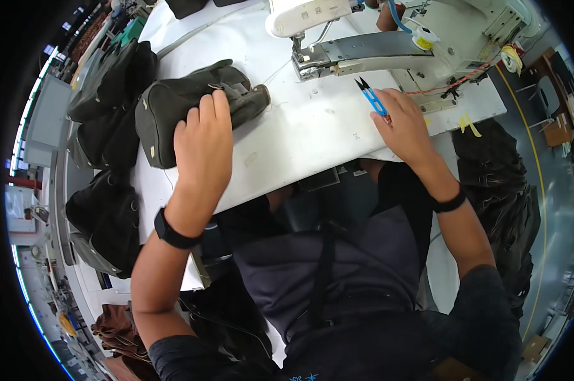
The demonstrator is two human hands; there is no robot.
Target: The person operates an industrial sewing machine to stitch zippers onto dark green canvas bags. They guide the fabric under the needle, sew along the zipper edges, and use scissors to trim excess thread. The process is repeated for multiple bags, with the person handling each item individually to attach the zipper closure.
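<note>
My left hand is closed on a dark olive fabric bag lying on its side on the white sewing table, fingertips curled over its top near a zipper or opening. My right hand holds blue thread snips, dark blades pointing up and away from me. It is just below the sewing machine's long narrow arm, to the right of the bag. A thin pale thread runs from the bag's end toward the needle area.
More dark bags are stacked along the left, another below them. Dark fabric pieces hang at the right beside an aisle with a yellow line. Brown material is piled at lower left. A thread cone stands by the machine.
</note>
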